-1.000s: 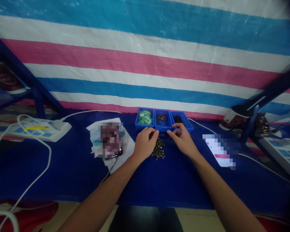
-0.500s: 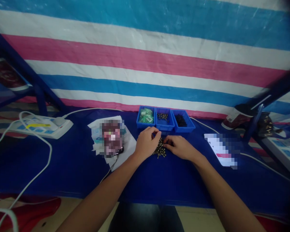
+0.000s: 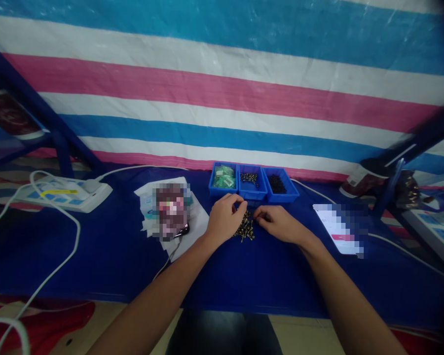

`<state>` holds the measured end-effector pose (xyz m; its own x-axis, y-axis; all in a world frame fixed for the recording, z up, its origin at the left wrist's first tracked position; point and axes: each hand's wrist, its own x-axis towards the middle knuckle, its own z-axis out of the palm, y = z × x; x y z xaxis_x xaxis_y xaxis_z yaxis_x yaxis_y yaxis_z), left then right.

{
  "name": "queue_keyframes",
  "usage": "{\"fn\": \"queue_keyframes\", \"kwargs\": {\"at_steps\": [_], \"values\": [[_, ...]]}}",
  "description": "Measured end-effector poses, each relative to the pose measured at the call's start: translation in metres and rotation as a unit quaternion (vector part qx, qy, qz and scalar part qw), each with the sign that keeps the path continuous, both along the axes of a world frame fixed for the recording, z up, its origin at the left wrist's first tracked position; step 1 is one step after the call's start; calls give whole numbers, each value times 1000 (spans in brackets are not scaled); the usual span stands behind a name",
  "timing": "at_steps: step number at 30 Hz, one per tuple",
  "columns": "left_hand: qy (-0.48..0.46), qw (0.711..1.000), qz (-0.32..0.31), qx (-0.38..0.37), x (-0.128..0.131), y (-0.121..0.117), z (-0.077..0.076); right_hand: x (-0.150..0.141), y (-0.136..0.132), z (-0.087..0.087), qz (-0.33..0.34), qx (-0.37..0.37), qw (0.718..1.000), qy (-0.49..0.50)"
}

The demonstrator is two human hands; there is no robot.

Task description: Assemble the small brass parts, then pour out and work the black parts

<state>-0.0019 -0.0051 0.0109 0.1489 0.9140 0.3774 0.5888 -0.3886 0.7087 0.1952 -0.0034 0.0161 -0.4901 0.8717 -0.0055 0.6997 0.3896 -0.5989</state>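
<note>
A pile of small brass-and-black metal parts (image 3: 246, 230) lies on the blue table between my hands. My left hand (image 3: 226, 215) is at the pile's left side, thumb and fingers closed together; whatever they hold is too small to make out. Just right of the pile, my right hand (image 3: 276, 222) has its thumb and curled fingertips pinched, and anything in them is hidden. Behind my hands stand three blue bins: one with green pieces (image 3: 224, 176), one with similar brass-and-black parts (image 3: 249, 178), one with small black pieces (image 3: 277, 184).
To the left, a phone (image 3: 173, 209) lies on white paper (image 3: 196, 222) with a cable attached. Farther left is a power strip (image 3: 74, 193) with white cords. On the right lie a lit phone (image 3: 336, 229) and a cup (image 3: 358, 178). A striped sheet (image 3: 222, 88) hangs behind the table.
My right hand has shifted slightly right, away from the pile. My left hand has stayed nearly in place.
</note>
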Motion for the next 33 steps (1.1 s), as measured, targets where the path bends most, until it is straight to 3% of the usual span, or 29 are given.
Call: {"fn": "queue_keyframes", "kwargs": {"at_steps": [22, 33], "values": [[1, 1000, -12, -8, 0, -1, 1, 6, 3, -6, 17, 28, 999, -12], [-8, 1000, -27, -5, 1, -2, 2, 5, 3, 3, -15, 117, 988, 98]]}}
